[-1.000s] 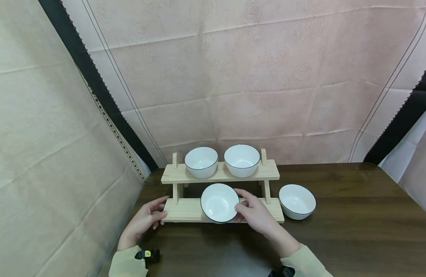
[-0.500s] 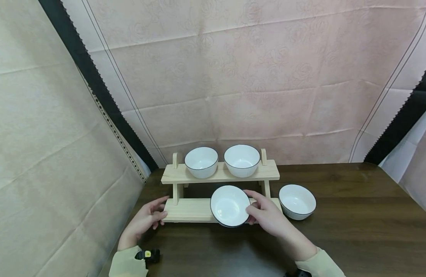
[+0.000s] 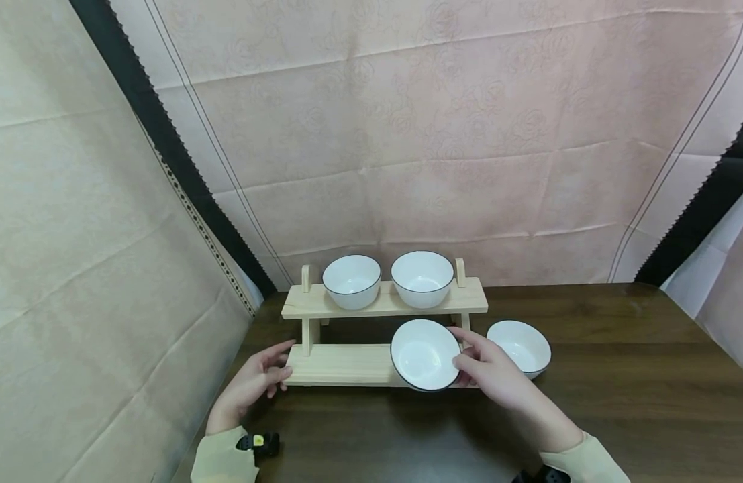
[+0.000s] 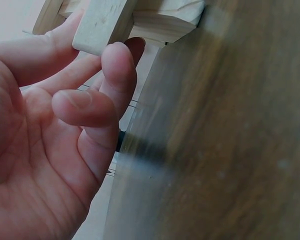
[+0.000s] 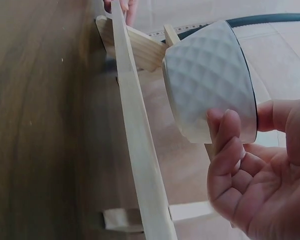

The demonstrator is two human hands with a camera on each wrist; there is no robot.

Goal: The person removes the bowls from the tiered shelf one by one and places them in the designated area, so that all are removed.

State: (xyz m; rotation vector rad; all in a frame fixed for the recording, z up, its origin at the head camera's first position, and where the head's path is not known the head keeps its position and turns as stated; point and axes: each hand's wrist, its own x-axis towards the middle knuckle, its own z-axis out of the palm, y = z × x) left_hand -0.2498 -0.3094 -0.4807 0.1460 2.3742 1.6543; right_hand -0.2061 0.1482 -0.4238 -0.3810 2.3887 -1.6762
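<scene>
Held bowl: a round white bowl (image 3: 425, 355) with a thin dark rim and a diamond-quilted outer wall, mouth up and tipped toward the camera, at the right part of the rack's lower shelf (image 3: 347, 365) and overlapping its front edge in the head view; whether its base touches the wood is hard to tell
Right hand: the person's right hand (image 3: 488, 367) grips the bowl at its right side, thumb at the rim and curled fingers against the outer wall
Left hand: the left hand (image 3: 256, 382) holds the left end of the lower shelf between thumb and fingers
Rack: a two-tier stand of pale, unpainted wood (image 3: 383, 310), set near the far edge of the dark brown wooden worktop (image 3: 619, 376)
Upper shelf: two matching dark-rimmed white bowls, one left (image 3: 352, 278) and one right (image 3: 422, 276), side by side and apart, mouths up
Fourth bowl: another dark-rimmed white bowl (image 3: 519, 342) on the worktop just beyond the rack's right end, partly hidden by the right hand
Sleeves: pale green cuffs (image 3: 223, 456) at both wrists
Backdrop: pale pinkish cloth (image 3: 437, 134) behind the worktop's far edge
</scene>
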